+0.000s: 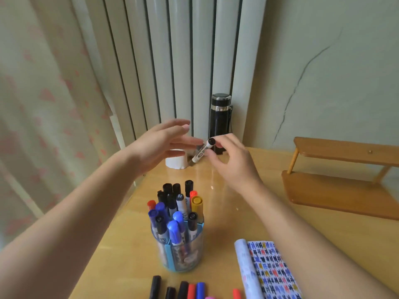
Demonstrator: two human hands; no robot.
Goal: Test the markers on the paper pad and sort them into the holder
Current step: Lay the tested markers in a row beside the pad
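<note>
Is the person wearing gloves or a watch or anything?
No. The left hand and right hand are bare, with no gloves. The left forearm and right forearm are bare too: no sleeves, watch or bracelet in view. No rings show.

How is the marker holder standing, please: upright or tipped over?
Upright: the holder rests on its base on the table, markers standing caps up.

Single head-worn view, wide-angle, pitched forward and down over the surface [224, 216] toward the radiator [203, 50] and wall [323, 61]. The holder [181, 251] is seen close, from steeply above; the bottle [219, 124] at the far edge is seen almost side-on.
</note>
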